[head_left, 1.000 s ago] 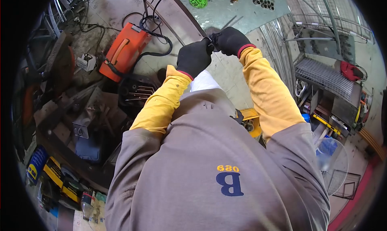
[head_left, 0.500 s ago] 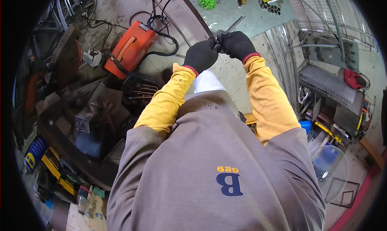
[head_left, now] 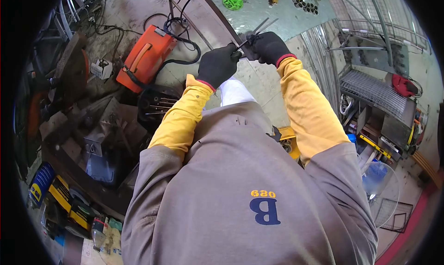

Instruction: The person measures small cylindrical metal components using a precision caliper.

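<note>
My left hand (head_left: 218,65), in a black glove with a red cuff, is closed at the near side of the glass-like sheet's corner. Between it and my right hand runs a thin dark rod (head_left: 243,44), its near end in my left fingers. My right hand (head_left: 272,48), gloved alike, is closed around thin grey metal rods (head_left: 267,24) whose far ends stick out over the sheet and spread slightly apart. The fingers hide how the rods meet. A dark flat metal bar (head_left: 219,13) passes just beneath my hands.
An orange machine (head_left: 145,57) with black cables stands at the left, near a black holder (head_left: 155,101) of thin rods. Ahead lies a pale greenish sheet (head_left: 277,17) with a green round label (head_left: 232,2) and short tubes (head_left: 305,6). A wire rack (head_left: 374,91) stands right.
My left hand has moved left and slightly nearer, away from my right hand. The thin dark rod now shows between them, and a second grey rod end shows beyond my right hand.
</note>
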Tool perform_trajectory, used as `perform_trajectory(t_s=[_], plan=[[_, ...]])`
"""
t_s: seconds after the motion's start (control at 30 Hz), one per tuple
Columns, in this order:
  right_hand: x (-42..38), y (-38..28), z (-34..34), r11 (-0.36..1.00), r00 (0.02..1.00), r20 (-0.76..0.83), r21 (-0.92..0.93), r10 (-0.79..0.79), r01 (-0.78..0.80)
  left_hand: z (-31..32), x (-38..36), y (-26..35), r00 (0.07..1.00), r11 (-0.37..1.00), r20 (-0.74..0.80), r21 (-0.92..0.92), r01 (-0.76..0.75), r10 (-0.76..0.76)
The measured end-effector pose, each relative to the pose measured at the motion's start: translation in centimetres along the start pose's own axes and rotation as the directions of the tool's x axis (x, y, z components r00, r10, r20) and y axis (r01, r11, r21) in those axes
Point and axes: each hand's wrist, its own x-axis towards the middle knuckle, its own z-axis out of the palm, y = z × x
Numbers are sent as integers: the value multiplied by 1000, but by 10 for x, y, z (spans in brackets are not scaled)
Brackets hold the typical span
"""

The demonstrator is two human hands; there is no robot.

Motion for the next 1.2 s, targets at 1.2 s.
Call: perform_trajectory(t_s=[1.2], plan=[[-12, 27, 3, 999, 999, 18, 28, -31, 30, 19, -12, 30, 984, 986, 121, -82, 143, -133]])
